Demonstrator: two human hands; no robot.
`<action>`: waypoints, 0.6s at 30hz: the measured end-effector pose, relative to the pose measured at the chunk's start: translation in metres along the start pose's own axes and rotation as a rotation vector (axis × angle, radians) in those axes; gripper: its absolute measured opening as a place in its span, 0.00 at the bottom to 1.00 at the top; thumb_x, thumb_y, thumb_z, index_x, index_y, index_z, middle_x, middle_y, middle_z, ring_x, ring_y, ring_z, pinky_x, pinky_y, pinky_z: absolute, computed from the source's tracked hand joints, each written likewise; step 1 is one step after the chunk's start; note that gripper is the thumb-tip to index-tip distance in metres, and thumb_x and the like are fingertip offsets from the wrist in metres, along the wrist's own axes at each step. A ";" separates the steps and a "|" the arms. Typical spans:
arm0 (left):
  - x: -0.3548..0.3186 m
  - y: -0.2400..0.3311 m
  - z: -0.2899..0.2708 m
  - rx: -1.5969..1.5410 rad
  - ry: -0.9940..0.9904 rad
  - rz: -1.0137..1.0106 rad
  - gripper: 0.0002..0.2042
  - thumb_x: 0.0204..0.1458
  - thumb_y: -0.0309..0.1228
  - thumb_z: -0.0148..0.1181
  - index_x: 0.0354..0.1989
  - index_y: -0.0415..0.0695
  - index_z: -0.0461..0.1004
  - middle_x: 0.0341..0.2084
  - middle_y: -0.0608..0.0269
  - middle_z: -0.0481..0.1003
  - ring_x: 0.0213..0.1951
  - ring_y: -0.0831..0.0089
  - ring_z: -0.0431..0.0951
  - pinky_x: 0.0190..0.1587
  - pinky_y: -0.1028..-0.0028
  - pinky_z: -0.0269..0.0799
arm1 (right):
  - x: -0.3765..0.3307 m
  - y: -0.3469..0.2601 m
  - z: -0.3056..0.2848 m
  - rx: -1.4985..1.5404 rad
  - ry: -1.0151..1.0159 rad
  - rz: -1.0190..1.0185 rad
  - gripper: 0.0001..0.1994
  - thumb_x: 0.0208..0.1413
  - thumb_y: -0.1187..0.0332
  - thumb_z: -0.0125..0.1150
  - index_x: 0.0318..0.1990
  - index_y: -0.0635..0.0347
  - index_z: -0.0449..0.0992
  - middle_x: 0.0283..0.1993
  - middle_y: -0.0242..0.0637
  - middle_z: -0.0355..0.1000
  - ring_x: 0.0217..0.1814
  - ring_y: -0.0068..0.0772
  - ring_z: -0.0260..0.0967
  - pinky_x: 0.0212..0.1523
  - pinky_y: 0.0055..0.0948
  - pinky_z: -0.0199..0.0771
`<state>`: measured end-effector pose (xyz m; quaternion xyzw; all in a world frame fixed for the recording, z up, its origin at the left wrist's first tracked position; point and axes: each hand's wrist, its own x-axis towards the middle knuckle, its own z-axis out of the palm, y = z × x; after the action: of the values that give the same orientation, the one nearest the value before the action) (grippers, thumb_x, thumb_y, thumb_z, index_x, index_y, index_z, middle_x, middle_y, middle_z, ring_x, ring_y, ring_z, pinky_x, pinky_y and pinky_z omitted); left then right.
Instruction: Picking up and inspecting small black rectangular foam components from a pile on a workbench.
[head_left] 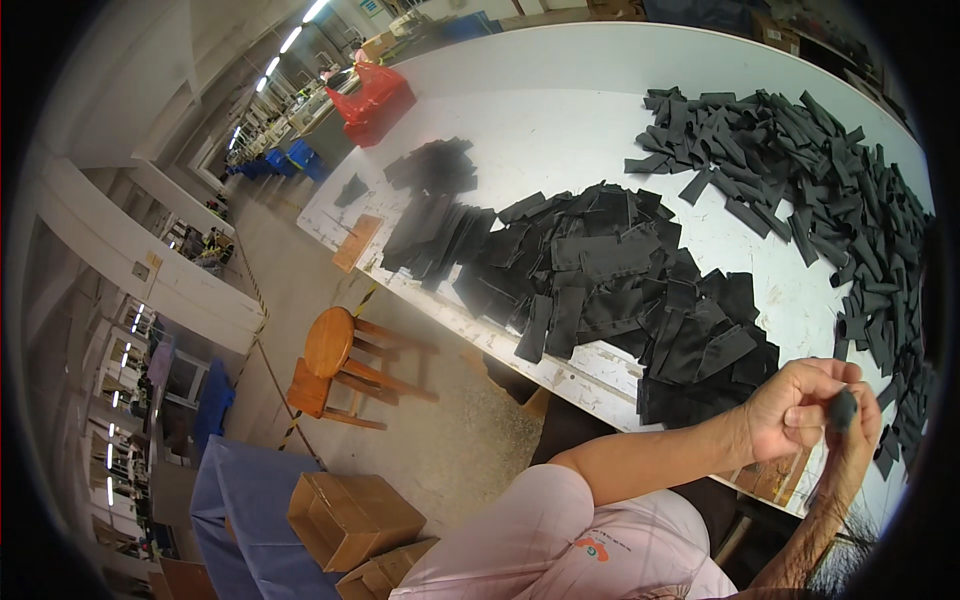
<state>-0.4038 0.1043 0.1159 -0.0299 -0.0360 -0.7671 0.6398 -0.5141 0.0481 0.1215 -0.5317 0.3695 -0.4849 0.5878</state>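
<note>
The person sits at the near edge of a long white desk point(600, 130), both hands raised together just off that edge toward its right end. The left hand point(790, 410) is curled nearly closed, thumb and fingers pinched on a small dark fabric piece point(842, 408). The right hand point(858, 440) sits just behind it, fingers bent around the same piece from the other side, so the piece is held between the two and shows only as a short dark nub; its long axis cannot be made out.

The nearest stock is the stacked black pieces point(700, 350) at the near edge, just beside the left hand and toward the desk's middle. A loose heap of narrow black strips point(800, 170) runs along the right side up to the far edge, closer to the right hand.

At the far left corner rests a red plastic bag point(372, 100). A flat tan card point(357, 242) lies at the left edge. On the floor stand a round wooden stool point(335, 360) and open brown cardboard boxes point(352, 518) beside a blue cloth point(245, 500).
</note>
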 end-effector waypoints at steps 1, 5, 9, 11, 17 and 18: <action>0.002 0.002 -0.015 -0.040 0.041 0.023 0.07 0.46 0.22 0.46 0.35 0.42 0.65 0.16 0.70 0.66 0.06 0.89 0.52 0.06 0.87 0.43 | 0.012 0.012 -0.013 0.031 -0.257 0.137 0.10 0.52 0.62 0.52 0.26 0.58 0.66 0.20 0.25 0.60 0.20 0.11 0.54 0.19 0.11 0.51; -0.004 -0.004 -0.084 -0.061 0.306 0.001 0.06 0.46 0.23 0.47 0.33 0.44 0.66 0.15 0.72 0.65 0.06 0.89 0.52 0.06 0.87 0.43 | -0.002 0.079 -0.031 0.034 -0.420 0.402 0.11 0.48 0.58 0.56 0.26 0.55 0.66 0.15 0.23 0.57 0.12 0.12 0.50 0.10 0.11 0.43; 0.007 -0.014 -0.098 -0.041 0.425 -0.042 0.06 0.48 0.24 0.48 0.34 0.45 0.66 0.16 0.72 0.65 0.06 0.89 0.52 0.07 0.88 0.43 | -0.010 0.082 -0.040 0.071 -0.290 0.370 0.13 0.46 0.56 0.58 0.24 0.54 0.65 0.18 0.22 0.57 0.16 0.13 0.50 0.15 0.12 0.45; 0.001 -0.013 -0.050 0.147 0.260 0.019 0.06 0.49 0.24 0.48 0.36 0.46 0.66 0.19 0.72 0.66 0.07 0.90 0.53 0.08 0.88 0.46 | -0.011 0.052 -0.029 0.023 -0.205 0.141 0.12 0.47 0.59 0.56 0.23 0.54 0.64 0.19 0.21 0.56 0.19 0.12 0.49 0.17 0.13 0.46; 0.004 0.021 -0.023 0.175 0.216 0.045 0.08 0.51 0.22 0.44 0.39 0.43 0.66 0.20 0.64 0.70 0.07 0.87 0.54 0.10 0.86 0.48 | 0.025 0.015 -0.016 -0.044 -0.429 0.313 0.07 0.48 0.66 0.54 0.22 0.57 0.67 0.17 0.20 0.56 0.16 0.10 0.49 0.16 0.13 0.47; 0.005 0.023 -0.046 0.160 0.138 0.014 0.09 0.51 0.21 0.43 0.39 0.43 0.66 0.19 0.64 0.69 0.07 0.86 0.54 0.10 0.86 0.47 | 0.025 0.034 -0.020 0.066 -0.487 0.386 0.08 0.49 0.65 0.53 0.23 0.58 0.67 0.17 0.23 0.58 0.16 0.12 0.50 0.15 0.13 0.49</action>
<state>-0.3824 0.0916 0.0709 0.0738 -0.0526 -0.7576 0.6464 -0.5210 0.0171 0.0870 -0.5330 0.2962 -0.2346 0.7571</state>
